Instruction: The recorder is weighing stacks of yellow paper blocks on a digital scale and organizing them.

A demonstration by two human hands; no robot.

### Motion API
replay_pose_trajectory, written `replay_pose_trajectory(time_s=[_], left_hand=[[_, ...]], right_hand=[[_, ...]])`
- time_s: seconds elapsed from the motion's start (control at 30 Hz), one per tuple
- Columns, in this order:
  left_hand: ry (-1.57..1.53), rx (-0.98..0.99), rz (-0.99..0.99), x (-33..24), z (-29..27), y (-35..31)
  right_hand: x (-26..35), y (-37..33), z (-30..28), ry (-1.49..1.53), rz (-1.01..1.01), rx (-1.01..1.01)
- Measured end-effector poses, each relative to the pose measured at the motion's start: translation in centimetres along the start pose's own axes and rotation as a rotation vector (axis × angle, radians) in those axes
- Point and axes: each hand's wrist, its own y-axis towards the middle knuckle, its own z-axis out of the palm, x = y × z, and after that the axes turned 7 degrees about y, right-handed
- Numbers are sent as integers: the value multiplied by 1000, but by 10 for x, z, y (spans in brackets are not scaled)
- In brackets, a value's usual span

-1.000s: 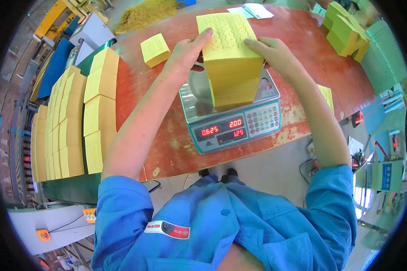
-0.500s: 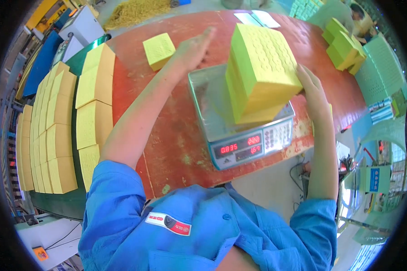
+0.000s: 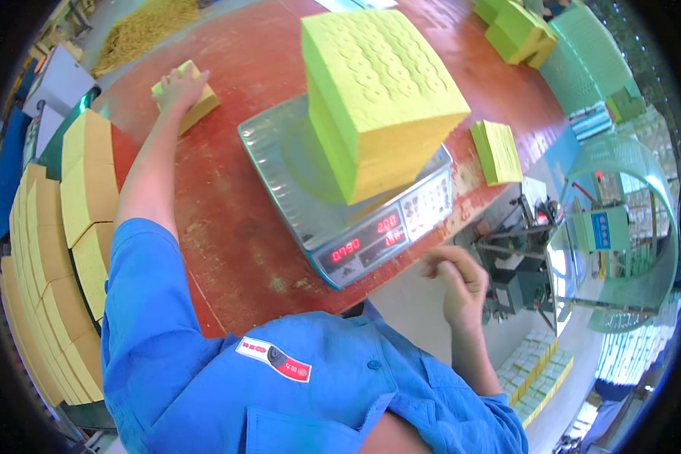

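A tall yellow paper stack, its top pressed with wavy rows, stands on the steel pan of a digital scale with lit red digits. At the far left of the table, my left hand lies over a small yellow paper stack, fingers wrapped over its top and partly hiding it. My right hand hangs just off the table's near edge, in front of the scale. Its fingers are curled in and nothing shows in them. Neither hand touches the tall stack.
Rows of yellow stacks stand along the left. Another small yellow stack lies right of the scale on the red table. More yellow stacks sit far right, by a green perforated crate. Equipment stands beyond the right edge.
My right hand has left the tall stack and drawn back toward me. My left hand has reached left onto the small stack. The view has shifted, and the scale's digits differ.
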Motion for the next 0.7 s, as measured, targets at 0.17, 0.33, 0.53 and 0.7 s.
replay_pose_trajectory(time_s=[0.17, 0.33, 0.53, 0.7], left_hand=[[198, -221, 191, 61, 27, -11], [147, -314, 328, 52, 30, -196], [-91, -171, 574, 12, -57, -438], [2, 12, 476, -2, -107, -546]], right_hand=[[-40, -21, 15, 121, 231, 381], [-67, -18, 39, 69, 148, 829], [-81, -20, 33, 107, 14, 1151], [-50, -4, 53, -14, -295, 1190]])
